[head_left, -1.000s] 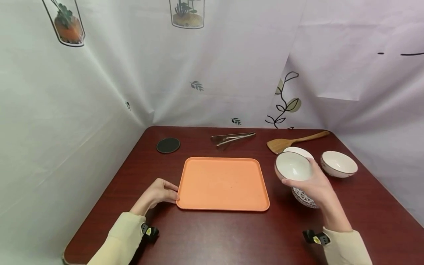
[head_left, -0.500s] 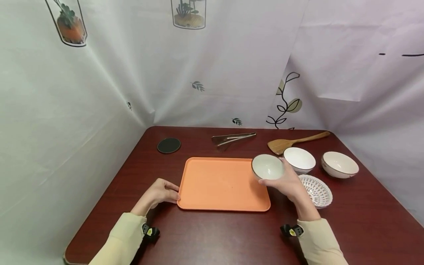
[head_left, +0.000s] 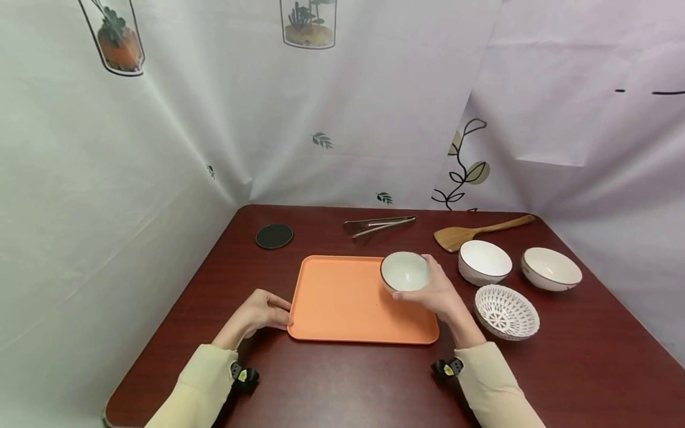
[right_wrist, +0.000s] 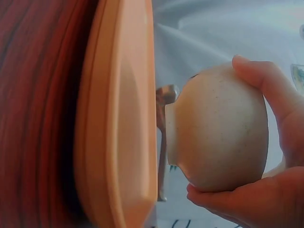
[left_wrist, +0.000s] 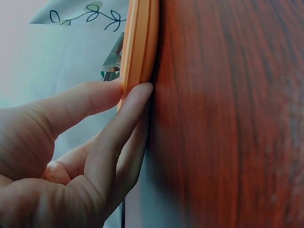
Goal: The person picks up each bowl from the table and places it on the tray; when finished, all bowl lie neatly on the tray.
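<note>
In the head view my right hand grips a small white bowl with a dark rim over the right half of the orange tray. The right wrist view shows thumb and fingers spread round the sides of the bowl, its foot held just above the tray's rim. At the tray's front left corner, my left hand pinches the edge. Up close in the left wrist view, one fingertip lies on the tray's outer wall near the tabletop, another at its upper lip.
Right of the tray stand a white bowl, a wider cream bowl and a patterned, basket-like bowl. Behind lie a wooden spatula, metal tongs and a round black coaster. A fabric wall encloses the table.
My right hand has carried the small bowl leftward, from above the other bowls to over the tray, uncovering the patterned bowl. My left hand has stayed at the tray's corner.
</note>
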Demonstrator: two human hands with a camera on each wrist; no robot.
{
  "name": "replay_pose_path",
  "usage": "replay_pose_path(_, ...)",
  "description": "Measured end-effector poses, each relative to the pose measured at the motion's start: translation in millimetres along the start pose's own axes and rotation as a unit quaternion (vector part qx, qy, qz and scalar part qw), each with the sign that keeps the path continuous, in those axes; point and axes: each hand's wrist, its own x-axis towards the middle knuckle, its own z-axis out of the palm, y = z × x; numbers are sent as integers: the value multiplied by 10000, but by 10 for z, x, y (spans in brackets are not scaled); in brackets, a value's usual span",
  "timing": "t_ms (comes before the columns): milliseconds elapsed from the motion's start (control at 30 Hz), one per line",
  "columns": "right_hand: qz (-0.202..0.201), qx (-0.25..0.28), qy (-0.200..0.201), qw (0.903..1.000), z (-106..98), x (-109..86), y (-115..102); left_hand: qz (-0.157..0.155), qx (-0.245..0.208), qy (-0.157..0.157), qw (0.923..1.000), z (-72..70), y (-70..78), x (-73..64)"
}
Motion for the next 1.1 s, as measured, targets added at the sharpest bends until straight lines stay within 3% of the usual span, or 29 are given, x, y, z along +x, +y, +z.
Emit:
replay_pose_path(267,-72,-289,-117,9995,216,113,-79,-15,20,22,10000,-5,3,-6)
replay_pose_path(500,-119,51,-205,9997,424,190,-149,-22,94,57,9999,-1,-7,-3)
replay_pose_path(867,-267,135,-263,9992,729,292,-277,-52,133,78,9999,34,-9,8)
replay_pose_path(1100,-35,247,-399,9989,939,382,-398,-123,140,86,9998,16,-22,-4)
